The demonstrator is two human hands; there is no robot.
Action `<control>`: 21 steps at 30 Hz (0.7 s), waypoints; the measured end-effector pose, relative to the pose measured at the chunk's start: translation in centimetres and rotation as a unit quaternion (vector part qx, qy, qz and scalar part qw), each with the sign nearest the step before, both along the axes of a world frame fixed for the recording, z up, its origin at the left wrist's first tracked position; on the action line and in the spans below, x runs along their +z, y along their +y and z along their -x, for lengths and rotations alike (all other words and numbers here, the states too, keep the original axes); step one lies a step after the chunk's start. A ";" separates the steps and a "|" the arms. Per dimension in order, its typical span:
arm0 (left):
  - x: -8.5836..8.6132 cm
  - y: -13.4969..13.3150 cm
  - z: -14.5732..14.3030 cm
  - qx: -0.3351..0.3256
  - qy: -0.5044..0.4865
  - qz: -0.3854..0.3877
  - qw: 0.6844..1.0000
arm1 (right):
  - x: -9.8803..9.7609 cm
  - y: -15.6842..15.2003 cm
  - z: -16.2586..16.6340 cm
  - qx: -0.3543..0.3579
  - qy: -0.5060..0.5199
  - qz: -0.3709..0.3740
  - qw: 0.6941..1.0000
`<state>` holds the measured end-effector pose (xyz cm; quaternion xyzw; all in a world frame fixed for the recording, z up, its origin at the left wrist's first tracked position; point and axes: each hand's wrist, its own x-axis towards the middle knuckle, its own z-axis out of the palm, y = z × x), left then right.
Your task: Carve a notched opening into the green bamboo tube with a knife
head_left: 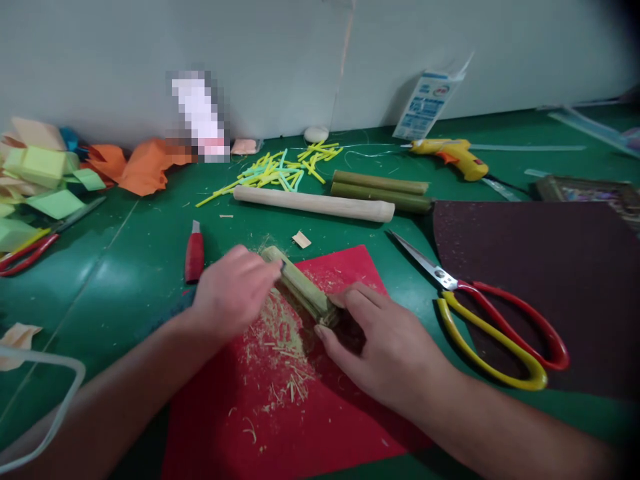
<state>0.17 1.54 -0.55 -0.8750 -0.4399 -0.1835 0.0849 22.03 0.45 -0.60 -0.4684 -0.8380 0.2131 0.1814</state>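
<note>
A short green bamboo piece (299, 287) lies tilted over a red mat (320, 413). My right hand (385, 343) is closed around its near end. My left hand (233, 290) is closed in a fist against the far end of the bamboo; what it grips is hidden by the fingers. Pale shavings (280, 353) are scattered on the mat below the bamboo.
On the green table: a red-handled knife (195, 253), red-and-yellow scissors (493, 320), dark sandpaper sheet (550, 280), wooden rolling pin (315, 202), two bamboo tubes (380, 189), yellow glue gun (455, 157), cut straws (280, 170), coloured paper (45, 180) at far left.
</note>
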 end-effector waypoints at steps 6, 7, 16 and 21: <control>-0.2 0.4 0.9 -0.018 0.024 -0.036 0.999 | 0.0 0.0 -0.2 0.000 0.008 -0.020 1.000; -0.1 0.8 1.3 0.014 0.016 -0.042 0.999 | -0.1 0.0 -0.2 0.000 0.009 -0.021 1.000; 0.0 1.8 1.4 0.030 -0.093 0.024 0.995 | -0.2 0.2 -0.2 -0.002 0.011 -0.016 1.000; 0.0 1.6 1.2 -0.012 -0.094 0.061 0.994 | -0.1 0.0 -0.2 0.000 0.012 -0.013 1.000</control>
